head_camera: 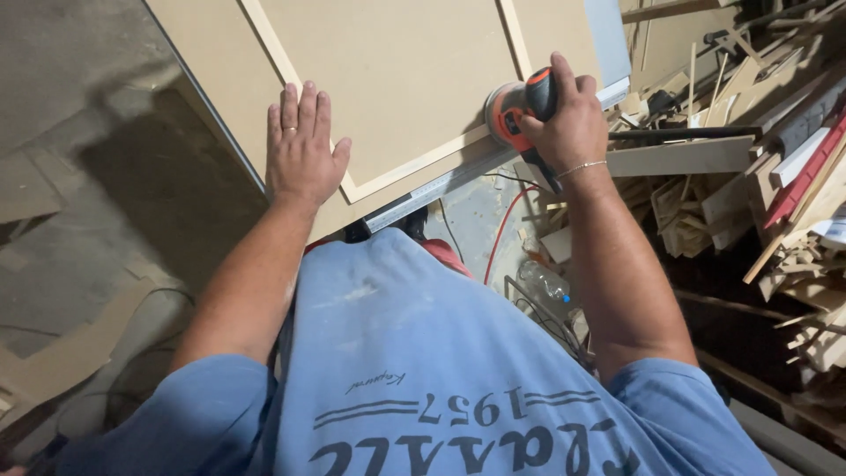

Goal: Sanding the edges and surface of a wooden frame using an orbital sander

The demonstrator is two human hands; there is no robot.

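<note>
A large tan fibreboard panel [397, 70] with a raised frame strip lies flat on a work table with a metal edge rail [441, 187]. My left hand [301, 145] rests flat on the panel's near left corner, fingers spread, a ring on one finger. My right hand [564, 119] grips an orange and black hand sander [514, 110] that sits on the frame strip near the panel's near right edge. A bracelet circles my right wrist.
A heap of wood offcuts and slats [749, 176] fills the right side. A red cable [502, 231] and black cords hang below the table by a clear plastic bottle [545, 282]. Dusty concrete floor with board scraps [79, 291] lies to the left.
</note>
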